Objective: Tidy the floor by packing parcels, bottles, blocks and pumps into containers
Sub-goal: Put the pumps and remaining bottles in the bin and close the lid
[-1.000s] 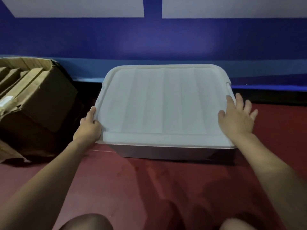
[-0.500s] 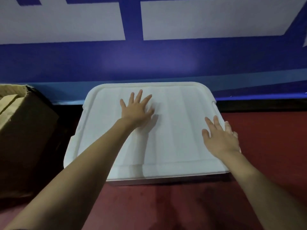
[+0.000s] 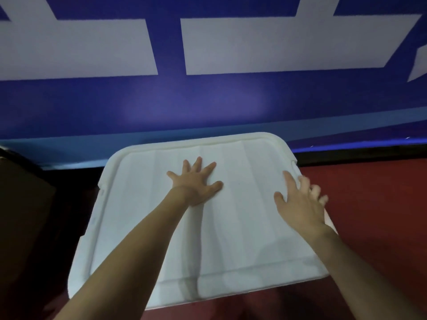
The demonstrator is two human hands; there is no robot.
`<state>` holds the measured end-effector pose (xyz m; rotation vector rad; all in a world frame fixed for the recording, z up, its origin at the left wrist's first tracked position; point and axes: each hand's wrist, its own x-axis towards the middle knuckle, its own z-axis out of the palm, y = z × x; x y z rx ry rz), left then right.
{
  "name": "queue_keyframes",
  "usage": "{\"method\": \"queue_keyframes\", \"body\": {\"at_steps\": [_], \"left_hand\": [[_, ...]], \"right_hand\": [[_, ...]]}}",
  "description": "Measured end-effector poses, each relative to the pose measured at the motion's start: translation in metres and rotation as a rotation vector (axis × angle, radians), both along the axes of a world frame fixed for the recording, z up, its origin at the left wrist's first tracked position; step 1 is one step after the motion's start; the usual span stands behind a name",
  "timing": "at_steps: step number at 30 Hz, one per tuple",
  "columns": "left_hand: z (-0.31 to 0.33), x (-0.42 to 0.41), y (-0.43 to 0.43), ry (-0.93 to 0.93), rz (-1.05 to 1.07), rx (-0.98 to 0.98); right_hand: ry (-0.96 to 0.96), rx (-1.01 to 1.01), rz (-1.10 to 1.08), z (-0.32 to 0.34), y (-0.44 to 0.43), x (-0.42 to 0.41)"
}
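A large storage container stands on the red floor with its white ribbed lid (image 3: pixel 242 239) on top; the lid hides the container body and whatever is inside. My left hand (image 3: pixel 196 183) lies flat on the middle of the lid with its fingers spread. My right hand (image 3: pixel 300 202) is over the lid's right edge, fingers spread and slightly blurred, the outer fingers past the rim. Neither hand holds anything.
A blue wall (image 3: pixel 208 107) with big white blocks rises right behind the container. A brown cardboard box (image 3: pixel 20 204) sits in shadow at the left. Red floor (image 3: pixel 369 204) lies to the right and in front.
A second ago both hands were at the lid's left and right edges. The left hand moved to the lid's middle and pressed flat. The view has come closer and tilted up.
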<state>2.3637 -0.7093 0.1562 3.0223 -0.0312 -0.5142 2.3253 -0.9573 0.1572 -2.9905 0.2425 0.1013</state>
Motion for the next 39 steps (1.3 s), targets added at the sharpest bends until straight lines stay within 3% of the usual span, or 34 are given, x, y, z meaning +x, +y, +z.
{"method": "queue_keyframes", "body": {"at_steps": [5, 10, 14, 19, 22, 23, 27, 33, 36, 39], "left_hand": [[0.004, 0.001, 0.003, 0.018, -0.017, -0.017], [0.011, 0.005, -0.001, 0.042, -0.014, -0.051], [0.010, 0.007, -0.005, 0.046, 0.002, -0.041], [-0.007, 0.006, -0.010, -0.035, 0.047, -0.016], [-0.001, 0.002, -0.016, -0.052, 0.087, -0.022], [0.004, 0.001, -0.020, -0.070, 0.101, -0.011], [0.021, 0.003, -0.054, -0.085, 0.146, 0.028], [0.015, 0.008, -0.081, 0.098, 0.212, -0.026], [0.016, 0.013, -0.082, 0.121, 0.244, -0.046], [0.015, 0.014, -0.083, 0.119, 0.253, -0.055]], "right_hand": [[0.172, -0.026, 0.070, 0.001, 0.009, 0.040], [0.031, -0.173, 0.183, 0.015, 0.017, 0.070], [0.141, -0.067, 0.247, 0.003, 0.012, 0.096], [0.103, 0.166, 0.283, -0.010, 0.001, 0.103], [0.019, 0.687, 0.066, 0.005, -0.029, 0.089], [-0.011, 0.756, -0.053, 0.005, -0.045, 0.078], [0.432, 0.984, -0.365, 0.001, -0.079, 0.037], [0.223, 1.132, -0.455, -0.002, -0.070, 0.036], [0.057, 1.066, -0.471, -0.004, -0.066, 0.039], [0.029, 0.895, -0.424, -0.005, -0.055, 0.038]]}}
